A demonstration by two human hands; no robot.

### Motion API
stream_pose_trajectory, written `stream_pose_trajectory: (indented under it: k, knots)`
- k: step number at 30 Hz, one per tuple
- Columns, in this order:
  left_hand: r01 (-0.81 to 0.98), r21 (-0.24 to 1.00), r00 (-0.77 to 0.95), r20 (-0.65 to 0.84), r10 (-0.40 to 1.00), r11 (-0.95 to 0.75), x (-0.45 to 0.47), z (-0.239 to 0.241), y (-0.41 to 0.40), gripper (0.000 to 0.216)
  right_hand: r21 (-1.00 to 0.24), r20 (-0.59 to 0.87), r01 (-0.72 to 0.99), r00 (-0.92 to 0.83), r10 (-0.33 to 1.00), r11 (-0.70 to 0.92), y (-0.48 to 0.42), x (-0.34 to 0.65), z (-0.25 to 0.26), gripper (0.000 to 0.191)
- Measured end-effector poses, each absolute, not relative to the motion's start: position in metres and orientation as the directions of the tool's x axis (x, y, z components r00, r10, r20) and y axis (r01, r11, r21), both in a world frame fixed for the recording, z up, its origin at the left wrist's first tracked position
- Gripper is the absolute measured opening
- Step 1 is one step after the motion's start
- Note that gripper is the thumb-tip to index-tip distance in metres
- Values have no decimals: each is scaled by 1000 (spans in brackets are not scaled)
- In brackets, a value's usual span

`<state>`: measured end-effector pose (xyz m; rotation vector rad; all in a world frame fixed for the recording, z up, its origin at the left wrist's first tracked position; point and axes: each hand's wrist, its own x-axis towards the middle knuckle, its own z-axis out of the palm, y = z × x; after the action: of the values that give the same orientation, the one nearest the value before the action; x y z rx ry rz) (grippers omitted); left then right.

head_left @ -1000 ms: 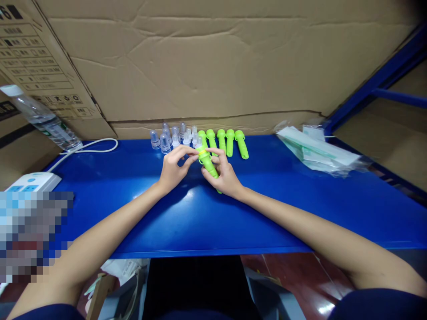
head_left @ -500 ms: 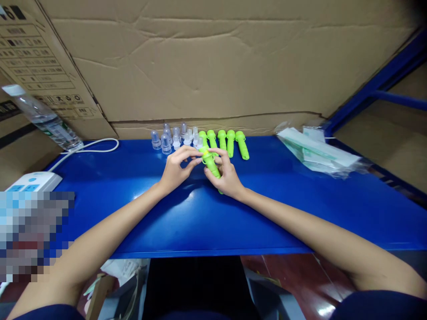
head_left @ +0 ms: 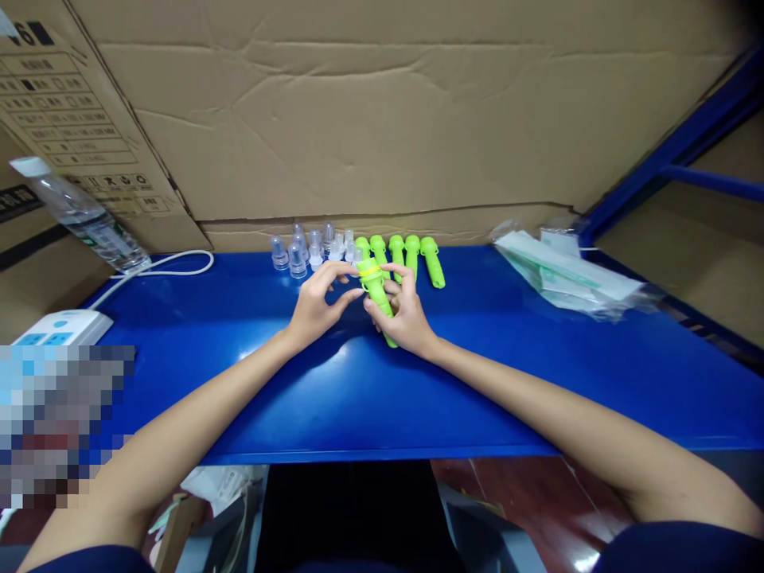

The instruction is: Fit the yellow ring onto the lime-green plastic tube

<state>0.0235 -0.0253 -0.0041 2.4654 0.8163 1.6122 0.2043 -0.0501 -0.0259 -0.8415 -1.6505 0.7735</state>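
Note:
A lime-green flashlight-shaped piece (head_left: 380, 298) is tilted between my two hands, a little above the table. A brighter yellow-green band shows around its wide head. My right hand (head_left: 408, 314) wraps its fingers and thumb around the body from the right. From the left, my left hand (head_left: 322, 301) has its fingertips and thumb at the head and the small side loop. Behind my hands lies a row of similar green flashlight-shaped pieces (head_left: 432, 263). Left of that row stand several clear plastic domed caps (head_left: 297, 259), some with white bases.
The blue table (head_left: 286, 422) runs up against a cardboard wall (head_left: 370, 127). At left are a water bottle (head_left: 89, 219), a white power strip (head_left: 77, 328) and its cable (head_left: 173, 271). Clear plastic packets (head_left: 567, 270) lie at the right, beside a blue metal frame (head_left: 704, 127).
The head of the green piece has turned to show more of its yellow-green band. My left fingertips have shifted slightly left and opened a little at the head. My right hand keeps its grip.

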Motion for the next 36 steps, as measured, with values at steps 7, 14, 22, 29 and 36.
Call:
stream_pose_trajectory:
  k: [7, 14, 22, 29, 36]
  knots:
    - [377, 366, 278, 832, 481, -851, 24, -2, -29, 20, -874, 459, 60, -227, 859, 483, -52, 205, -27, 54]
    - [360, 383, 276, 827, 489, -851, 24, -3, -28, 17, -879, 447, 55, -249, 859, 474, -53, 205, -26, 55]
    - [347, 423, 264, 813, 520, -837, 26, -3, -30, 19, -867, 473, 46, -235, 849, 495, -51, 205, -29, 53]
    - [339, 471, 247, 791, 560, -814, 26, -2, -30, 18, -877, 454, 49, -236, 859, 477, -51, 205, -29, 53]
    - [339, 508, 245, 765, 596, -792, 25, -2, -31, 20, -889, 424, 72, -247, 871, 453, -54, 207, -26, 49]
